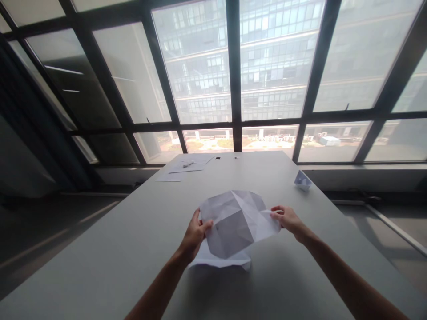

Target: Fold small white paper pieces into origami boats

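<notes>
Between my hands is a creased white sheet of paper [233, 222], its folds spread out into facets, held above the table. My left hand [196, 233] grips its left edge, thumb on the near face. On the other side, my right hand [285, 218] pinches the right edge between thumb and fingers. Below the sheet, a white paper piece [220, 260] with a bent-up edge shows near the tabletop; I cannot tell whether it is part of the same sheet.
A small folded paper shape [303, 180] sits by the table's right edge. Several white sheets [178, 178] lie at the far left, with a pen [188, 165] on top. The white table [133, 249] reaches toward large windows [196, 66]; a dark curtain [36, 115] hangs at left.
</notes>
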